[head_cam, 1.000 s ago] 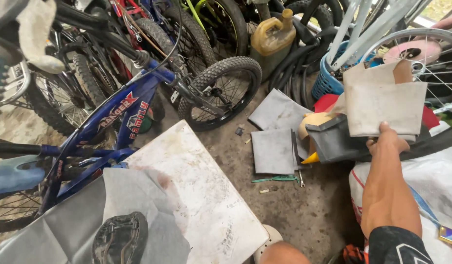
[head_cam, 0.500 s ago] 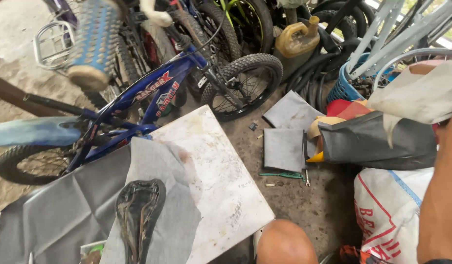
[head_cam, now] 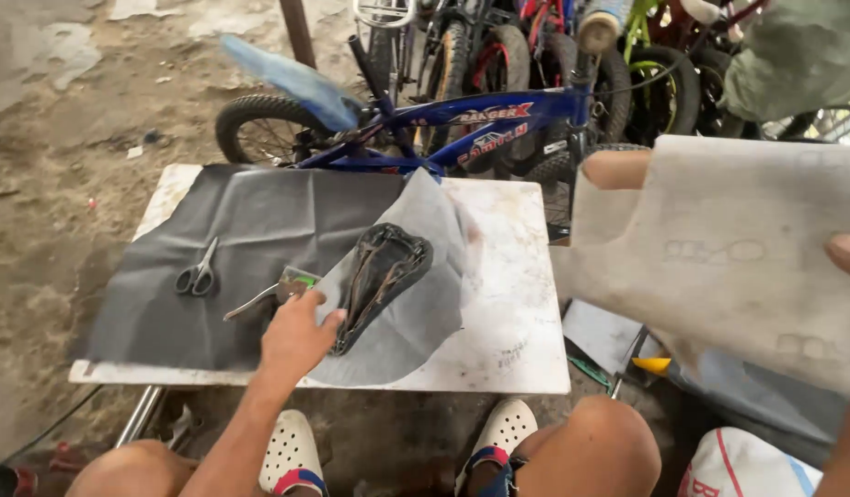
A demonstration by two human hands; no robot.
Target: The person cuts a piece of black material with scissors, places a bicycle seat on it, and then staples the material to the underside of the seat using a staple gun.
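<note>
The table [head_cam: 508, 304] is white with dirty marks. A black sheet [head_cam: 250, 248] lies on it, and a grey sheet [head_cam: 425, 322] with a black bike seat [head_cam: 379, 276]. The scissors [head_cam: 197, 273] are grey. The bike [head_cam: 480, 124] is blue. The foam sheet [head_cam: 729, 248] is pale grey. The shoes [head_cam: 287, 451] are white.

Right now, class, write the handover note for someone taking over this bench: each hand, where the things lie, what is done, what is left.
Left hand rests on the grey sheet at the underside-up bicycle saddle on the white table.
Right hand holds up a pale foam sheet, clear of the table.
Scissors lie on the black sheet; a metal tool lies beside the left hand.
Done: saddle laid on the grey sheet.
Left: foam not yet on the table; saddle uncovered.
</note>
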